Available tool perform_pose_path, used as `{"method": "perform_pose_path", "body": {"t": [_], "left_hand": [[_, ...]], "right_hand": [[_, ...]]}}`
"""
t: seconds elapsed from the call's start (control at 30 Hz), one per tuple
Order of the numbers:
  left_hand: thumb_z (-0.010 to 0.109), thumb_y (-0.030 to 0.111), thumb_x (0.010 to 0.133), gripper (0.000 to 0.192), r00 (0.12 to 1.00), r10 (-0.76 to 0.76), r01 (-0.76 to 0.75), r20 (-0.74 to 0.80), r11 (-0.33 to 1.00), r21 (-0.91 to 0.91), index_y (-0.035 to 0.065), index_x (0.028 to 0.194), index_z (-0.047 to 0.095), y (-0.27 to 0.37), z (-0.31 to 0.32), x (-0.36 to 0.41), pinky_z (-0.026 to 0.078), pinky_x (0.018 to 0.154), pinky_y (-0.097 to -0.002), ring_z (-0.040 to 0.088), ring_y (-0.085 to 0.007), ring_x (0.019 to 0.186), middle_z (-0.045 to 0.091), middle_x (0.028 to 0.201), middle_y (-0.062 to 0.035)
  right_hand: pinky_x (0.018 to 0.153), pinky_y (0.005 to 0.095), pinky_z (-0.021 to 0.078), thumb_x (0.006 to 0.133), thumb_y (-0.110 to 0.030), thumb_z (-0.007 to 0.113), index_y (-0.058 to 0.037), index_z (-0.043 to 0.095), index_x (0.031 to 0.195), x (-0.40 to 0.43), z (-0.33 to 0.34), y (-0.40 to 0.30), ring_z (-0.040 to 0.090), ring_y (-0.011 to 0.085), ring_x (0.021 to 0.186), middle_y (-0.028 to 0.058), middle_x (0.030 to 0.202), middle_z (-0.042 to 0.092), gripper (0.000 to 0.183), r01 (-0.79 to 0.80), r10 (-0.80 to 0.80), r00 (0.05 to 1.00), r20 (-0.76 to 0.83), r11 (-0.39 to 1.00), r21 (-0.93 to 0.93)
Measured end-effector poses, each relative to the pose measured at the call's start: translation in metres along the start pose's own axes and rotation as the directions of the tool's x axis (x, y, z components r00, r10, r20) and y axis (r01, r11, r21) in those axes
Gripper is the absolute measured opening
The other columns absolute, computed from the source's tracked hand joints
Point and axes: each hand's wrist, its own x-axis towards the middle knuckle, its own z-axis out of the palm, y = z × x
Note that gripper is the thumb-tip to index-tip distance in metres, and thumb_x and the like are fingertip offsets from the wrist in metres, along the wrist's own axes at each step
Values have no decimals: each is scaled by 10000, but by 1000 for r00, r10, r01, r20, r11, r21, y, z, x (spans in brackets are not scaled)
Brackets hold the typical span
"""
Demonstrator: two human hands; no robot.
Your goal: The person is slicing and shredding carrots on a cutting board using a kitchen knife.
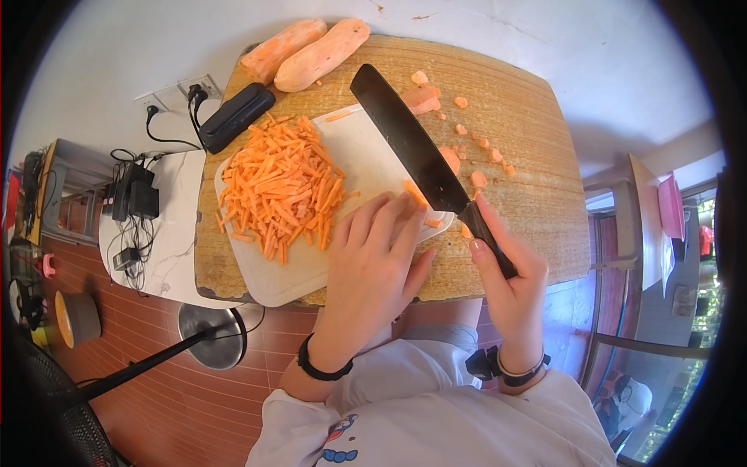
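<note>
My right hand (508, 268) grips the dark handle of a broad black-bladed kitchen knife (408, 140). Its blade slants up and left above the right side of a pale cutting board (365, 137). With fingers bent and thumb apart, my left hand (373, 257) rests over the board's near right part. A few orange strips (414, 191) lie by its fingertips, close to the blade; whatever is under the fingers is hidden. Left of that hand, a large heap of cut orange sticks (283, 187), apparently sweet potato, covers much of the board.
Two peeled sweet potatoes (321, 55) lie at the wooden table's (525, 117) back left, near a black case (239, 117). Small offcuts (478, 178) are scattered right of the knife. A marble-patterned side table (181, 233) holds adapters and cables (140, 198). A fan stand (213, 335) is below left.
</note>
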Motion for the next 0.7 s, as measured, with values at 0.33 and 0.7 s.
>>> {"method": "perform_pose_path", "body": {"t": [0.33,0.7], "left_hand": [[727,205,761,508,1000,4,-4,12,1000,-7,60,1225,581,0,-1,2,404,940,-438,514,-324,1142,562,1216,-113],[727,206,762,501,1000,1,-1,14,1000,0,42,1211,578,-1,-1,2,405,938,-433,515,-319,1149,564,1218,-104]], "right_hand": [[600,258,403,855,43,626,-12,588,1285,1,0,2,481,141,617,96,705,558,435,39,-39,999,13,999,-29],[584,273,391,862,26,628,-22,592,1287,1,-2,3,459,145,604,82,676,524,429,4,-2,999,33,998,-58]]}}
